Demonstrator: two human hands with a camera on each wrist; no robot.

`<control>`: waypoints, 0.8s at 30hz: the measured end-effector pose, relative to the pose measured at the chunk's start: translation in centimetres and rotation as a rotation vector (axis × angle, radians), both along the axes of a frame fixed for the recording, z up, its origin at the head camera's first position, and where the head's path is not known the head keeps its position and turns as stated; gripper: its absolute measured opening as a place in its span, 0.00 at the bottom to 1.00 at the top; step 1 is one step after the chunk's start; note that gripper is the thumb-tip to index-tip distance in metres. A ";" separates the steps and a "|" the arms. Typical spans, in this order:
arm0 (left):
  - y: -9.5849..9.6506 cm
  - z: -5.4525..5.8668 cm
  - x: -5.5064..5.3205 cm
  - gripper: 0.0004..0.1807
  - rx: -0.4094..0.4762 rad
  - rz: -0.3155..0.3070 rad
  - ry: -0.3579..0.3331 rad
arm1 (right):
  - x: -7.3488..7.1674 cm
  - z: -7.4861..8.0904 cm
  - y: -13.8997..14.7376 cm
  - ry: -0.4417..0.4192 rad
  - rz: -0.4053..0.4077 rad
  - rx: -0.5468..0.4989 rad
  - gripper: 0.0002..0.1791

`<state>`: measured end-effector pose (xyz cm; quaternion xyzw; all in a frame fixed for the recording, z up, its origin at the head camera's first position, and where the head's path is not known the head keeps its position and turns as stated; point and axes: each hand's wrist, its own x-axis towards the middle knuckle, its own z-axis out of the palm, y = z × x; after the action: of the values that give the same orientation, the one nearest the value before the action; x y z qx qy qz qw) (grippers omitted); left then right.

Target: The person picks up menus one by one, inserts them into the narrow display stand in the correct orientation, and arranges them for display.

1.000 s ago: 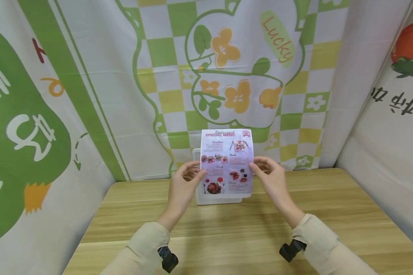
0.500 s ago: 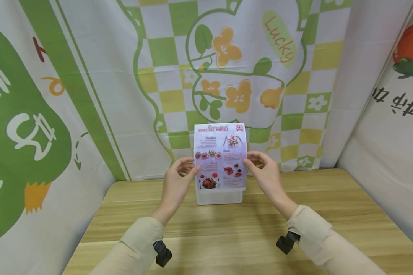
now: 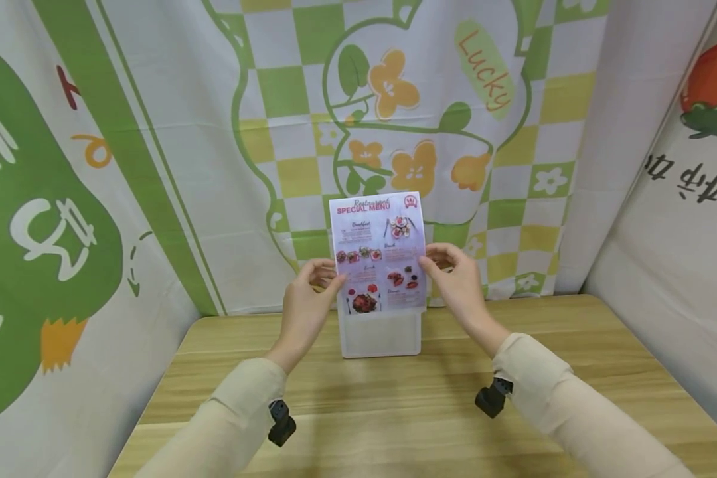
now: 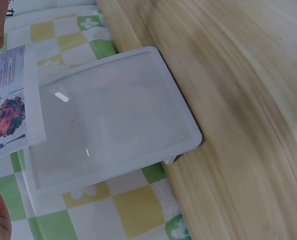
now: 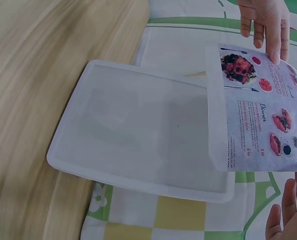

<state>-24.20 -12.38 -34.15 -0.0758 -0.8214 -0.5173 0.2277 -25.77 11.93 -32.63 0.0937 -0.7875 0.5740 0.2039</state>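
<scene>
A printed menu sheet (image 3: 378, 255) headed "Special Menu" is held upright between both hands in the head view. My left hand (image 3: 311, 302) pinches its left edge, thumb in front and fingers behind. On the opposite edge my right hand (image 3: 460, 285) pinches the paper the same way. Behind the sheet a white framed stand (image 3: 381, 335) leans on the table; its lower part shows below the paper, and its upper part is hidden. The left wrist view shows the stand's blank face (image 4: 108, 115), with the menu's lower edge in front of its upper end.
The stand rests on a wood-grain table (image 3: 388, 411) near its back edge. A patterned cloth (image 3: 275, 133) hangs behind, and printed cloths hang to the left and right. A black wrist camera (image 3: 282, 423) sits at the left sleeve, another camera (image 3: 493, 397) at the right.
Both hands have carried the menu sheet up and to the left, and more of the stand's lower part now shows beneath it. The stand has stayed in place.
</scene>
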 end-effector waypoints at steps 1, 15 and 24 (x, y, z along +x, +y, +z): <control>0.0 0.2 -0.1 0.15 -0.001 0.003 0.001 | -0.2 0.2 0.0 -0.001 -0.002 0.003 0.14; 0.2 3.0 -2.9 0.16 -0.021 0.022 0.069 | -2.6 2.8 -0.5 -0.014 -0.028 -0.032 0.14; -0.1 3.6 -4.5 0.16 -0.046 0.039 0.059 | -4.2 3.8 -1.2 0.016 -0.044 -0.038 0.14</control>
<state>-28.74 -12.51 -30.53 -0.0801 -0.8273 -0.4914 0.2602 -29.93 10.72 -28.79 0.0770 -0.7768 0.5833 0.2246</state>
